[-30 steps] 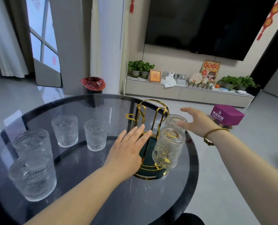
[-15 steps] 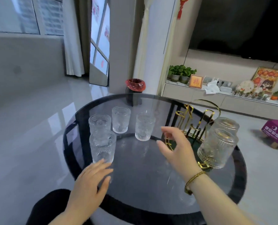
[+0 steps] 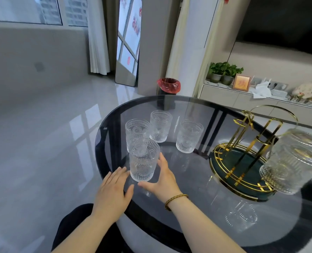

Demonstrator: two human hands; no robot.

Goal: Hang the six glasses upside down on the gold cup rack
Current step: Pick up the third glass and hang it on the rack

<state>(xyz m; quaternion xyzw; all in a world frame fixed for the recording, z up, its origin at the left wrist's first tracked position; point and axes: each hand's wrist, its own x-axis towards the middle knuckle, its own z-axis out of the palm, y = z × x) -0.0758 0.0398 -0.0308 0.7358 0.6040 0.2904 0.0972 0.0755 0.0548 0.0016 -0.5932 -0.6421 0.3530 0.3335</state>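
Now both hands are at the near-left part of the round dark glass desk [image 3: 197, 179], one on each side of the nearest glass [image 3: 142, 160]. The left hand [image 3: 113, 194] is spread with its fingers loosely together, and its fingertips are just beside the lower left of this glass; I cannot tell if they touch it. The right hand [image 3: 163, 178] is spread too, with the thumb under the base of the glass and the fingers rising along its right side, close to it or touching. A thin bracelet [image 3: 175, 199] is on the right wrist. This glass stands upright on the desk. Behind it three more glasses stand upright: one [image 3: 136, 133] directly behind and partly hidden, one [image 3: 160, 126] further back, and one [image 3: 189, 136] to the right. The gold cup rack [image 3: 242, 154] stands on the right part of the desk, on a dark green round base. Two glasses hang upside down on its right side, one [image 3: 290, 168] in front and one [image 3: 301, 138] behind it.
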